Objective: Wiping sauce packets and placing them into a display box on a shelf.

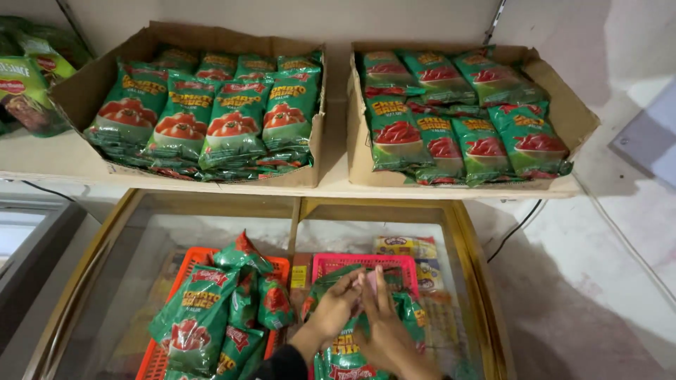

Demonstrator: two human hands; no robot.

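Fingers of both hands (pixel 362 313) loosely spread over green sauce packets (pixel 345 352) in pink basket (pixel 362 264), orange basket (pixel 197 264) alongside.

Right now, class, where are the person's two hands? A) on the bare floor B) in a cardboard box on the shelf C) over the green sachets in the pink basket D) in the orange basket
C: the left hand and right hand meet over green sachets in the pink basket, beside the orange basket.
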